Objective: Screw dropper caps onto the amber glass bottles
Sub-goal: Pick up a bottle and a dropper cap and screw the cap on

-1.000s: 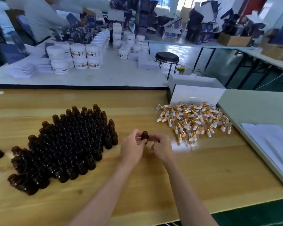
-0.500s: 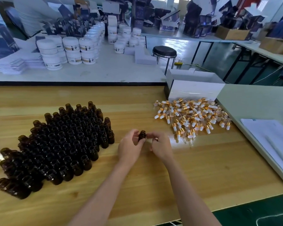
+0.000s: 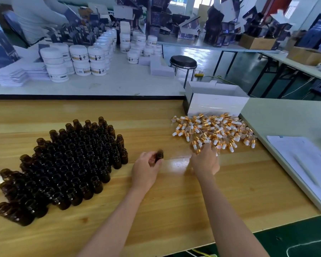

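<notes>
The left hand [image 3: 145, 171] gripped one amber bottle [image 3: 159, 156] near the bottle cluster [image 3: 72, 164], while the right hand [image 3: 205, 161], its grip hidden from me among the dropper caps [image 3: 215, 129], looked best served pinching just one by its collar.

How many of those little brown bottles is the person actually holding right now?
1. An amber bottle is gripped in the left hand, just right of the standing bottles. The right hand is at the dropper caps, its fingertips hidden.
</notes>
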